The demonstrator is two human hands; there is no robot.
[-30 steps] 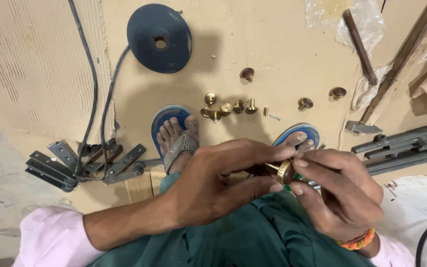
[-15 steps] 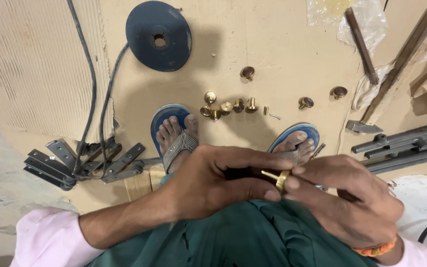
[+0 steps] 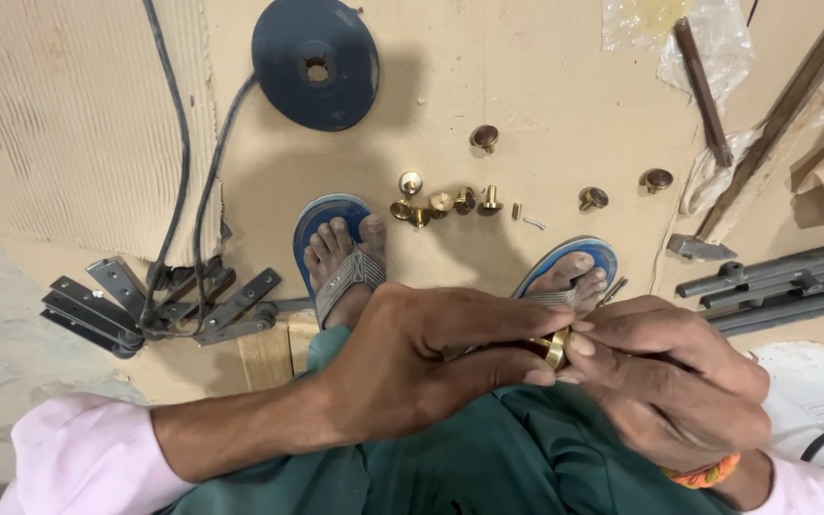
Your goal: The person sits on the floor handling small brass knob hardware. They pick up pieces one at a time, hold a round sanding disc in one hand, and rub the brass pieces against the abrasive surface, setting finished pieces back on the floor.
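Just above the green lap, the left hand and right hand pinch one small brass fitting with their fingers pressed together. It looks hard, smooth and light; hold its round rim. More brass bits lie beyond it on the tan floor.

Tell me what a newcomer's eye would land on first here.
The two hands meeting at the lower centre: the left hand and right hand pinch a small brass fitting between their fingertips. Beyond them, more brass pieces lie scattered on the floor past the blue sandals, with a dark blue disc at the top.
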